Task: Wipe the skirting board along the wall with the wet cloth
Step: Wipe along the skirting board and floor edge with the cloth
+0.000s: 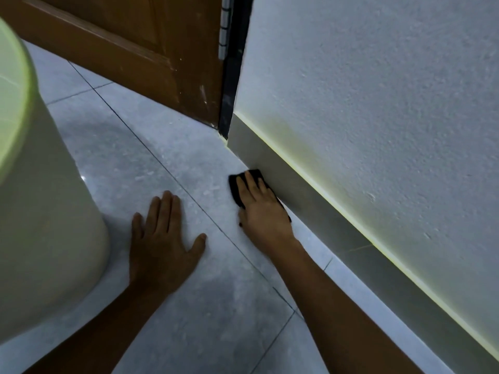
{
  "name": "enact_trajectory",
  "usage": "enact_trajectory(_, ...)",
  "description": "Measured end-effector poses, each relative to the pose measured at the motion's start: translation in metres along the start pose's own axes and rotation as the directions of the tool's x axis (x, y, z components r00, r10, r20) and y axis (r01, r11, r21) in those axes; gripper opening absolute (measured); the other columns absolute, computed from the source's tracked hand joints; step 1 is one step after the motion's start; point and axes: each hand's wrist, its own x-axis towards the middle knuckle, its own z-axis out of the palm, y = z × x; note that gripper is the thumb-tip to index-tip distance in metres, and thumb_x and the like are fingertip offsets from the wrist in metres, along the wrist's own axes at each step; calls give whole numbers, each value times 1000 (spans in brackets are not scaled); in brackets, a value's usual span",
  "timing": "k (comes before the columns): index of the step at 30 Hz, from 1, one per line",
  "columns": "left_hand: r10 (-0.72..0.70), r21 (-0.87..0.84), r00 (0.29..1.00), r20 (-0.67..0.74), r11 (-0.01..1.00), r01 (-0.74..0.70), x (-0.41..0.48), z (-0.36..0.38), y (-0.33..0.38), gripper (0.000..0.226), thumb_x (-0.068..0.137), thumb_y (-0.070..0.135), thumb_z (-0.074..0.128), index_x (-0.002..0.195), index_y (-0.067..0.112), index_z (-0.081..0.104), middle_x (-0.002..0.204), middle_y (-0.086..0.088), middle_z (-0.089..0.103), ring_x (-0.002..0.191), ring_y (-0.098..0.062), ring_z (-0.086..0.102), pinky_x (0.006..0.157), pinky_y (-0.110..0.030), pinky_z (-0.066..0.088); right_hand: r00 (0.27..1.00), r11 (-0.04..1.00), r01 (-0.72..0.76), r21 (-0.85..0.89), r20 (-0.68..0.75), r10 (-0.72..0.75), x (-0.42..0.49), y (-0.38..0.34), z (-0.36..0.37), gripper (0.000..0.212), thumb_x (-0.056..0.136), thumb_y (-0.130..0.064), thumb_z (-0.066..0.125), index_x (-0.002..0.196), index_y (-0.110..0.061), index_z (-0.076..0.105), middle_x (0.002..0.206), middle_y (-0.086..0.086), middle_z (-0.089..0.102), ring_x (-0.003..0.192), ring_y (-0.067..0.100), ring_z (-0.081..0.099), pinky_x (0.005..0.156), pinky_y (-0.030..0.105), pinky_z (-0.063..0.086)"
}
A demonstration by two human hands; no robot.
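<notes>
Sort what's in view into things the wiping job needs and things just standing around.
Job: black cloth under the right hand; skirting board along the wall.

Not the job: wooden door; pale green bucket; left hand, flat on the floor tiles.

Dim, soft focus, wide-angle edge distortion

right hand [260, 211] pressing cloth [237, 188] against skirting board [310, 190]
</notes>
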Motion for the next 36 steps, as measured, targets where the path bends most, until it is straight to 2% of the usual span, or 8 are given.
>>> enact_trajectory(3,7,8,1000,-5,1000,-7,-1,-1,-1,85,82,60,29,145,3,24,153,-17,24,140,-31,22,110,-53,17,997,998,-70,2,-45,70,-26,5,1,63,87,-22,29,149,-11,28,155,12,28,142,30,28,115,38,23)
enact_trajectory(7,6,5,1000,-3,1000,-6,-2,-3,0,85,82,60,28,146,4,21,153,-16,22,141,-31,20,110,-53,16,999,1000,-16,-2,32,16,6,0,-1,64,94,-18,37,153,-15,11,160,7,10,147,25,10,118,36,15)
enact_trajectory(14,-1,33,1000,24,999,0,0,-2,-1,86,83,64,23,148,7,16,156,-13,15,143,-28,14,112,-51,14,999,999,-23,28,48,21,77,-36,-2,65,94,-15,39,153,-16,11,161,6,6,146,30,7,116,42,14)
enact_trajectory(18,0,11,1000,24,1000,0,0,-3,-1,86,83,63,25,147,6,18,155,-14,19,142,-28,17,112,-52,15,983,982,178,62,36,-181,33,-37,0,62,91,-16,36,151,-19,20,160,5,15,145,29,13,115,40,18)
enact_trajectory(22,5,-4,1000,12,1000,-5,-1,-3,-1,86,82,62,26,146,5,21,154,-15,21,142,-29,18,111,-51,14,957,959,266,95,90,-275,-14,-17,-4,71,80,-25,12,150,-20,26,158,4,20,146,26,16,116,38,20)
enact_trajectory(26,11,-18,1000,15,1000,-10,-1,-3,0,87,82,62,25,147,6,19,155,-14,17,143,-29,15,112,-52,12,985,989,146,29,89,-148,20,-14,-11,65,91,-10,33,152,-21,13,161,2,9,147,25,5,117,37,15)
enact_trajectory(30,-4,11,999,36,1000,4,0,-4,0,89,81,66,18,149,10,8,158,-10,6,144,-24,4,114,-48,5,996,998,48,31,72,-50,59,-38,-3,65,94,-12,37,153,-18,10,161,3,6,146,32,5,117,42,15)
enact_trajectory(36,14,-11,999,31,1000,-14,1,-4,-2,88,82,64,23,147,5,19,155,-14,18,143,-29,16,112,-51,14,943,949,314,43,101,-316,-7,-23,1,68,83,-21,16,151,-20,24,159,3,19,145,28,18,115,39,21)
